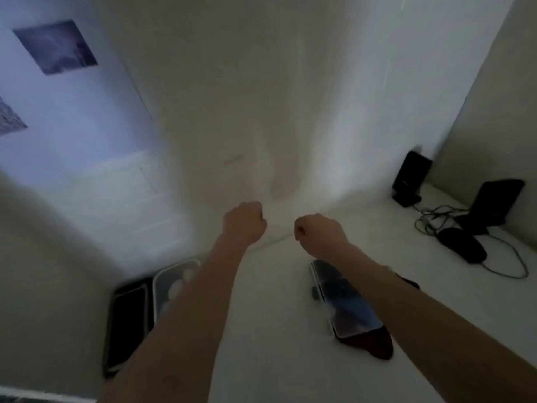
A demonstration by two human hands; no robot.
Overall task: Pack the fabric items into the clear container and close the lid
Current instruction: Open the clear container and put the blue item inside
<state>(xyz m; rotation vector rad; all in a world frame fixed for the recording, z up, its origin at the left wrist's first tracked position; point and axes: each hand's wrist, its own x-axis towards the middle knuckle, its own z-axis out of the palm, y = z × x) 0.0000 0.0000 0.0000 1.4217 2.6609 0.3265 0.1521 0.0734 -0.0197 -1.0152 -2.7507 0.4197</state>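
The frame is blurred by motion. My left hand [245,222] and my right hand [318,232] are both fisted, side by side above the white table [276,330]. Each grips the near edge of a large white cloth [276,112], which fans up and away from them and fills the middle of the view. The clear container [171,283] stands at the lower left, partly hidden under my left forearm, with pale items inside. A dark red fabric piece [370,346] lies under my right forearm, and a flat glossy dark object [345,306] rests on it.
A flat black tray-like object [126,318] lies left of the container. At the right are a black stand [409,178], a black folded device [491,205], a dark pouch [462,245] and loose cables [511,266]. Pictures [55,46] hang on the left wall.
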